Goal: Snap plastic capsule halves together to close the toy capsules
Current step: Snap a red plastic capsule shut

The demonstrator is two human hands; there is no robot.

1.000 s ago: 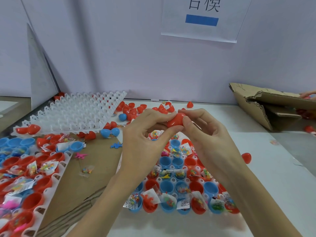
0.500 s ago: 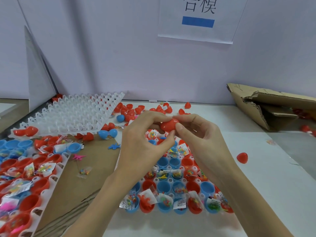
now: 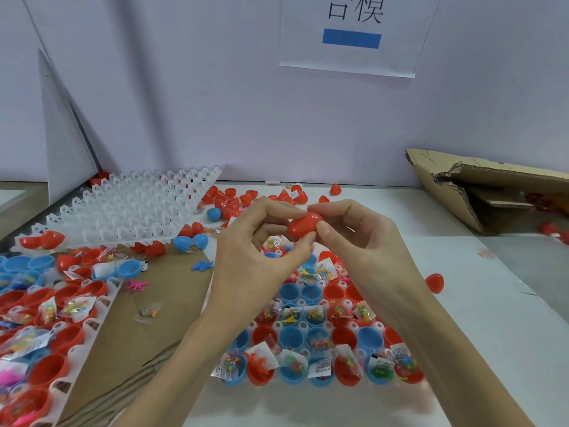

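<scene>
Red capsule [image 3: 303, 227] looks super light, thin hard plastic w/ a slick rounded shell, so imo pinch each half on its dome and push straight along the seam or it'll squirt out. It's held up above the tray [image 3: 308, 322] on the worktop [image 3: 480, 318]. Left hand [image 3: 258, 254] pinches the lower half btwn thumb + fingers, right hand [image 3: 363, 241] pinches the top. Both curled tight on it.
</scene>
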